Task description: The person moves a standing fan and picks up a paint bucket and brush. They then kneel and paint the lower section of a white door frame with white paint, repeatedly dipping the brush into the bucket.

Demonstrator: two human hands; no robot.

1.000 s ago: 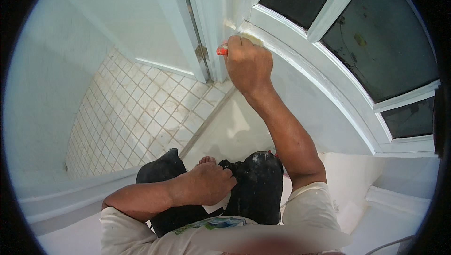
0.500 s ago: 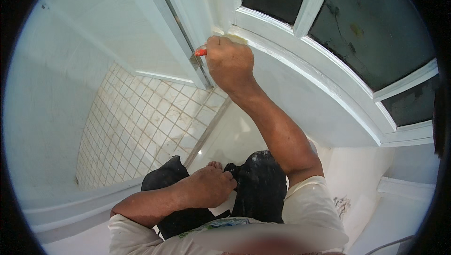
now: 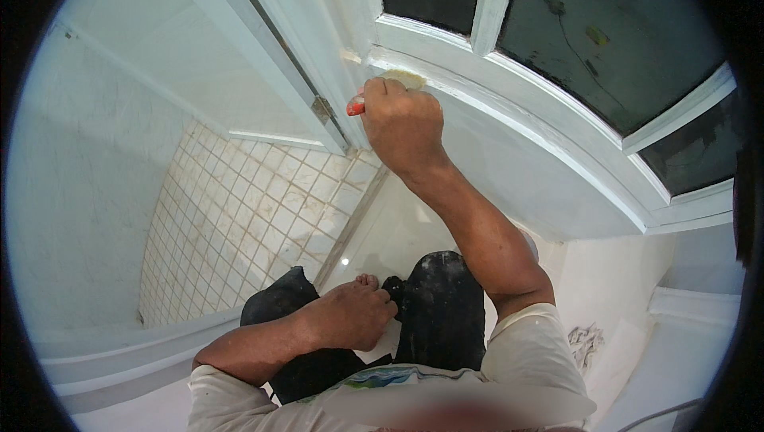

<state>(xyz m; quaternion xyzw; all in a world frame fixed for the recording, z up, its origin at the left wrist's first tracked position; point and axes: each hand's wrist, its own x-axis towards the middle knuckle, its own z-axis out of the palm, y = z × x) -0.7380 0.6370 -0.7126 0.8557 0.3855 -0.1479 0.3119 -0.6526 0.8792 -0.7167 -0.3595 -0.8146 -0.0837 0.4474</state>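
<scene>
My right hand (image 3: 402, 126) is wrapped round a paintbrush (image 3: 407, 78). The red handle end pokes out on the hand's left side, and the pale yellowish bristles show past the knuckles. These bristles lie against or just over the white window frame (image 3: 525, 131), near its left corner; whether they touch cannot be made out. Low in the middle, my left hand (image 3: 354, 317) is closed between my knees, beside the black trousers (image 3: 440, 305). Some black material sits at its fingertips, and what the fingers hold is hidden.
Dark glass panes (image 3: 609, 42) fill the curved window at upper right. To the left stands a pale door (image 3: 247, 50) with a metal hinge (image 3: 322, 109), above a tiled floor (image 3: 239, 209). A crumpled rag (image 3: 586, 343) lies at lower right.
My right hand with the paintbrush has moved slightly down and right in the picture, and more of the bristles shows. The whole view has shifted a little. My left hand stays in place.
</scene>
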